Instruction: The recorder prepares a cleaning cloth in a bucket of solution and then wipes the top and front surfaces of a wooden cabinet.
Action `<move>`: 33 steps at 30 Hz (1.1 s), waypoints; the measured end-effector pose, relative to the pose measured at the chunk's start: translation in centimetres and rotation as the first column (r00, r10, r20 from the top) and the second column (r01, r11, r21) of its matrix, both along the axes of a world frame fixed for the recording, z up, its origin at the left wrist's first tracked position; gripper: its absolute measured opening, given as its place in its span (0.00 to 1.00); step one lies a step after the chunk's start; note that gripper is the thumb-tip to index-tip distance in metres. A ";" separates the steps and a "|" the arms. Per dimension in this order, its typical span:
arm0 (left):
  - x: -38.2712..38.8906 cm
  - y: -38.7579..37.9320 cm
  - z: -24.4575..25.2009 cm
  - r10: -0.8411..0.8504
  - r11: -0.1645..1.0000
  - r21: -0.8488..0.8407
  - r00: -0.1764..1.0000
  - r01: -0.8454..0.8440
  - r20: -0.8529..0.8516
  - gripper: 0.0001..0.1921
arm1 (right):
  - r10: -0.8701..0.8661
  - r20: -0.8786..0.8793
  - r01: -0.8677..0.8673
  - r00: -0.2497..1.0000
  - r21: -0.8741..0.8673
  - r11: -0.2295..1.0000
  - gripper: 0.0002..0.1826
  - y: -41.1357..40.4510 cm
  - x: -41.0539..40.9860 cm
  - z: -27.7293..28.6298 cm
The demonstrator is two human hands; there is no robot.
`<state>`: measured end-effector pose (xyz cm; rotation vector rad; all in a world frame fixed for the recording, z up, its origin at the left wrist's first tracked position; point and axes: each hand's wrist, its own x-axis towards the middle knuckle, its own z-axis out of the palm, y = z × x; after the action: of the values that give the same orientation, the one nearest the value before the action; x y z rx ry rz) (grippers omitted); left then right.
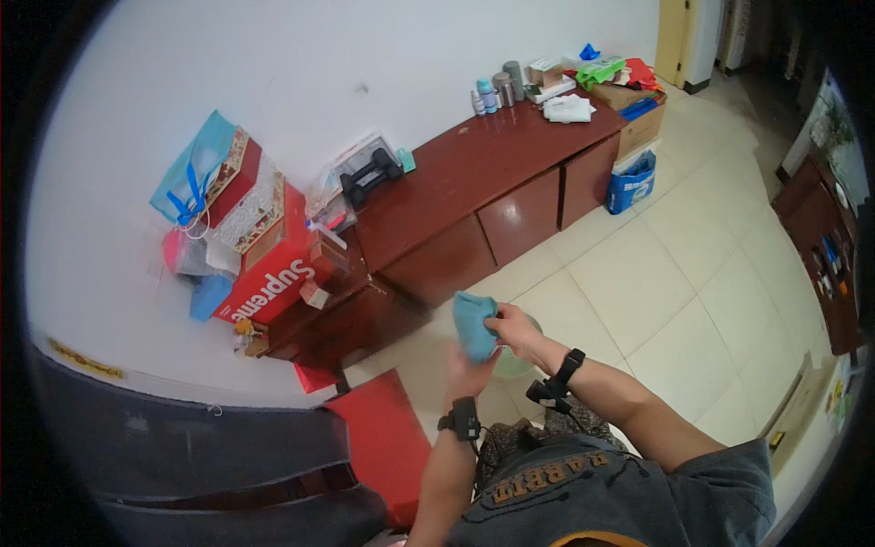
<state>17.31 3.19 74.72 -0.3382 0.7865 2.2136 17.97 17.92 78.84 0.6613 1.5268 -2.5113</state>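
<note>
A folded teal cloth (473, 325) is held up in front of me, between both hands. My right hand (517, 331) pinches its right side with thumb and fingers. At the lower end of the cloth is my left hand (466, 372), blurred, with its fingers partly hidden. Beneath the hands a pale green round basin (517, 366) stands on the tiled floor, mostly covered by my hands and forearms, so its contents cannot be made out. Black devices are strapped to both wrists.
A long dark-red wooden cabinet (472, 171) runs along the wall ahead. On it are a black dumbbell (371, 178), a red box (273, 284), bottles and bags. A red flat panel (383, 437) and dark-covered furniture (219, 451) lie to the left.
</note>
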 end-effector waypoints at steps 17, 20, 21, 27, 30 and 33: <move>-11.7 -4.9 -4.4 -0.094 0.995 0.002 0.986 0.095 -0.138 0.17 | 0.312 -0.221 -0.014 0.924 0.795 0.606 0.15 -3.8 -8.7 -7.1; -16.0 -7.3 -5.3 -0.178 0.983 -0.048 0.982 0.175 -0.067 0.17 | 0.221 -0.151 -0.045 0.964 0.722 0.690 0.17 -6.2 -11.8 -7.6; -17.4 -6.9 -4.5 -0.186 0.982 -0.022 0.981 0.185 -0.058 0.17 | 0.214 -0.132 -0.048 0.968 0.738 0.673 0.17 -6.3 -12.8 -7.9; -21.7 -8.6 -5.6 -0.183 0.967 -0.169 0.982 0.189 0.048 0.16 | 0.196 -0.102 -0.038 0.975 0.795 0.605 0.21 -9.1 -17.0 -9.3; -23.2 -8.2 -7.9 -0.212 0.960 -0.174 0.975 0.220 0.063 0.17 | 0.091 0.115 -0.142 0.989 0.596 0.791 0.19 -8.3 -18.9 -10.0; -24.9 -5.3 -9.0 -0.240 0.930 -0.268 0.967 0.253 0.079 0.19 | 0.044 0.047 -0.064 0.998 0.623 0.779 0.17 -6.0 -20.1 -13.3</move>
<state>-7.63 -2.13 65.76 -0.3994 1.0567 1.8577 -2.13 11.94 65.51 0.7004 2.3510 -1.8992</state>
